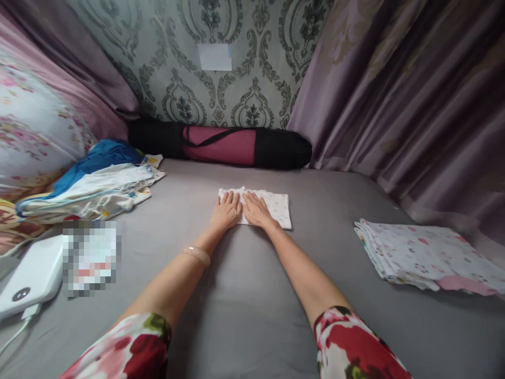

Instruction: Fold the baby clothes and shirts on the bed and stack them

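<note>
Now both hands, left hand and right hand, press flat with fingers spread on the small white printed folded cloth mid-bed, apparently smoothing a fold; next likely needs lifting an edge.

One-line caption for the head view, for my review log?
Both hands, left hand and right hand, press flat on a small folded cloth on a grey bed sheet.

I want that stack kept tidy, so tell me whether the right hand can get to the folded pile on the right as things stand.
Probably yes. The right hand lies flat on the small cloth, holding nothing, and only bare grey sheet lies between it and the folded pile.
</note>
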The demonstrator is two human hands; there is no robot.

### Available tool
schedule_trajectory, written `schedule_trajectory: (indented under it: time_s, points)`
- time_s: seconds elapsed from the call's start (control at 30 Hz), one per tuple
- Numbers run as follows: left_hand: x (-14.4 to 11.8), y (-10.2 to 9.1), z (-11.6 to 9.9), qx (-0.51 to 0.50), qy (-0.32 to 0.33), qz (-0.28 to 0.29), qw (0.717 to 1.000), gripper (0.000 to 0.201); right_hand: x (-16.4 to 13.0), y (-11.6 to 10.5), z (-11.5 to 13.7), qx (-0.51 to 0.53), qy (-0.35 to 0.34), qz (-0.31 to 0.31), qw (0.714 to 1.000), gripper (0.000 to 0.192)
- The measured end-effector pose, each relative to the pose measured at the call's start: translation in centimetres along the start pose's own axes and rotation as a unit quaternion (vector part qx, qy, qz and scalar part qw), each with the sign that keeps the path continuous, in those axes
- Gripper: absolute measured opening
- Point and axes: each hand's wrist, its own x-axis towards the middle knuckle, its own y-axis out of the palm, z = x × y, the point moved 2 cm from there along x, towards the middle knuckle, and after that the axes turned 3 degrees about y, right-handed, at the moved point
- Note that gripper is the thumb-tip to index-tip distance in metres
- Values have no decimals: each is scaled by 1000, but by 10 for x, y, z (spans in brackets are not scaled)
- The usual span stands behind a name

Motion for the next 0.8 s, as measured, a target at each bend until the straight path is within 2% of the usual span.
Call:
schedule_trajectory:
  time_s: [0.13, 0.3, 0.43, 0.63, 0.8]
  points:
    - [2, 5, 2, 4, 9, -7, 1000, 56, -6, -12, -13, -20, 45, -63, 997, 55]
    - [3, 7, 3, -4, 6, 5, 1000, 54, -6, 12, -34, -42, 67, -83, 993, 57]
    - [5, 7, 4, -1, 3, 8, 1000, 55, -2, 22, -37, -49, 79, -96, 991, 57]
    - [6, 8, 4, 0, 1, 22, 1000, 56, -5, 1, -39, -25, 81, -46, 995, 57]
    - [4, 6, 3, -3, 4, 15, 1000, 55, -12, -2, -58, -44, 139, -101, 984, 58]
